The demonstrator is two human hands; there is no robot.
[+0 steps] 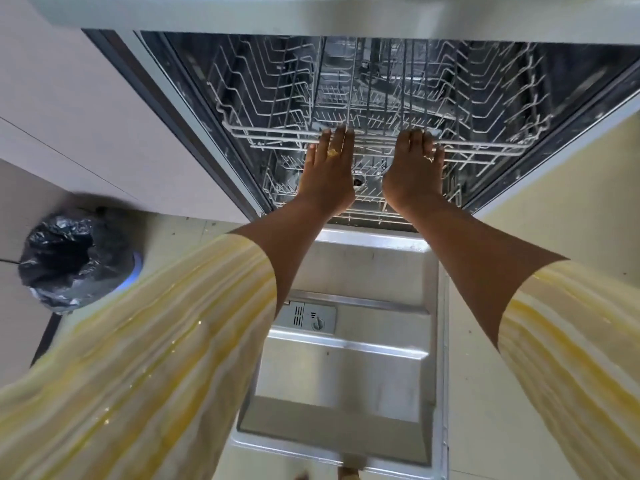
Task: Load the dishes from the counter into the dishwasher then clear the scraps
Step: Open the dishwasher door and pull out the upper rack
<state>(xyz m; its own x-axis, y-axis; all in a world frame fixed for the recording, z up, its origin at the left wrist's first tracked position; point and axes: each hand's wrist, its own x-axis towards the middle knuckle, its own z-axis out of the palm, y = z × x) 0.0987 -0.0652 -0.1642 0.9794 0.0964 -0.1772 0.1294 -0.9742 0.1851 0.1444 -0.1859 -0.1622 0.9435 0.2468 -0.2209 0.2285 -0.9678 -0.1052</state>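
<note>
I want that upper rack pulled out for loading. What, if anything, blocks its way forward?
Nothing visible does. Both hands, left and right, grip the rack's front rail; the door lies open below it.

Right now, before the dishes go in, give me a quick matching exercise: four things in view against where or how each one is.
Things:
1. upper rack
2. dishwasher door
3. bin
4. ring

Places or states:
A. lined with a black bag, on the floor to the left
B. empty wire frame, gripped at its front rail by both hands
C. folded down flat, inner side up
D. on a finger of the left hand

Pairs: 1-B, 2-C, 3-A, 4-D. The right hand grips the same rail.
</note>
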